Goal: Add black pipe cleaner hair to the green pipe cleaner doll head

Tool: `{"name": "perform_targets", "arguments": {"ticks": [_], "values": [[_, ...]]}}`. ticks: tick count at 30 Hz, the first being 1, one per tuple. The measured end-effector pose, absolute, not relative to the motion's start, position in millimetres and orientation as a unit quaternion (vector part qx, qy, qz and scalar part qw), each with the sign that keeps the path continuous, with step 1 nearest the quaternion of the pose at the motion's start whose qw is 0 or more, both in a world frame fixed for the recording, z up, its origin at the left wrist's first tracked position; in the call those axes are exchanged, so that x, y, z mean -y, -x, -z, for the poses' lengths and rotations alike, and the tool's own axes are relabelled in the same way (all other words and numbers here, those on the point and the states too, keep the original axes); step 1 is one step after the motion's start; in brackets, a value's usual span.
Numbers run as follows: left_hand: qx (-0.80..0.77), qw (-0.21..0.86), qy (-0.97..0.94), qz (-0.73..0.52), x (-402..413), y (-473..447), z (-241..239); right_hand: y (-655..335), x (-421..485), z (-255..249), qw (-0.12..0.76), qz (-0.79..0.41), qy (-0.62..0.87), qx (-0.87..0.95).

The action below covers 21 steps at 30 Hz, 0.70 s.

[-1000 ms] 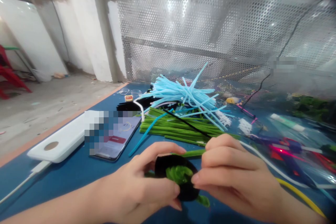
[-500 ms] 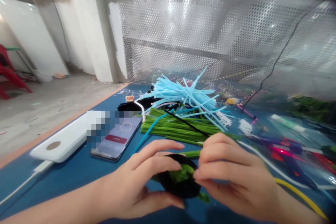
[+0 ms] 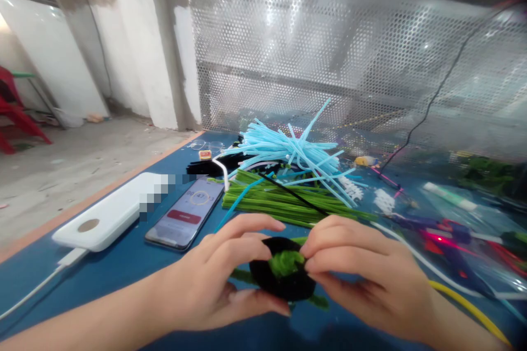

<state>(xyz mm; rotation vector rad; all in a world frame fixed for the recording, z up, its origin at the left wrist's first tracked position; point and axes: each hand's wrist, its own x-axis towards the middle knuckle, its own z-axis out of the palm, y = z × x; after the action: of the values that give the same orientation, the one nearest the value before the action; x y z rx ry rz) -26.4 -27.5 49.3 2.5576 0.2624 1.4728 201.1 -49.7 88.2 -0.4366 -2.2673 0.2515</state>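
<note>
Between my two hands is a round black fuzzy piece (image 3: 288,285) with a coil of green pipe cleaner (image 3: 285,263) at its middle. My left hand (image 3: 230,274) grips the piece from the left, thumb below and fingers above. The fingertips of my right hand (image 3: 354,269) are pinched at the right side of the green coil. Green fuzzy ends stick out below and to the left of the black disc. Just behind my hands lies a bundle of green pipe cleaners (image 3: 272,200), with a pile of light blue pipe cleaners (image 3: 284,145) beyond it.
At left, a phone (image 3: 185,214) showing a timer lies beside a white power bank (image 3: 107,214) with a cable. A glue gun (image 3: 457,247) and a yellow cable (image 3: 473,307) lie at right. A perforated metal panel (image 3: 321,55) stands behind the table.
The black piece has tilted a little, so its green coil shows more plainly. Both hands keep their grip with slight finger shifts. The camera view has moved slightly.
</note>
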Motion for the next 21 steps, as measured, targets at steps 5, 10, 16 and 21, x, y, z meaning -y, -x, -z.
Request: {"name": "perform_targets", "arguments": {"ticks": [5, 10, 16, 21], "values": [[-0.101, 0.206, -0.835, -0.499, 34.5, 23.1, -38.3, -201.5, 50.2, -86.8, 0.407, -0.116, 0.172, 0.890], [-0.212, 0.404, -0.762, -0.459, 48.1, 20.4, -34.0, -201.6, 50.7, -85.9, 0.405, -0.119, 0.171, 0.891], [-0.223, 0.355, -0.775, -0.474, 50.6, 18.6, -39.4, -199.7, 51.7, -86.2, 0.405, -0.114, 0.171, 0.891], [-0.240, 0.250, -0.795, -0.498, 47.5, 18.0, -37.6, -199.0, 54.0, -86.7, 0.404, -0.111, 0.178, 0.890]]}}
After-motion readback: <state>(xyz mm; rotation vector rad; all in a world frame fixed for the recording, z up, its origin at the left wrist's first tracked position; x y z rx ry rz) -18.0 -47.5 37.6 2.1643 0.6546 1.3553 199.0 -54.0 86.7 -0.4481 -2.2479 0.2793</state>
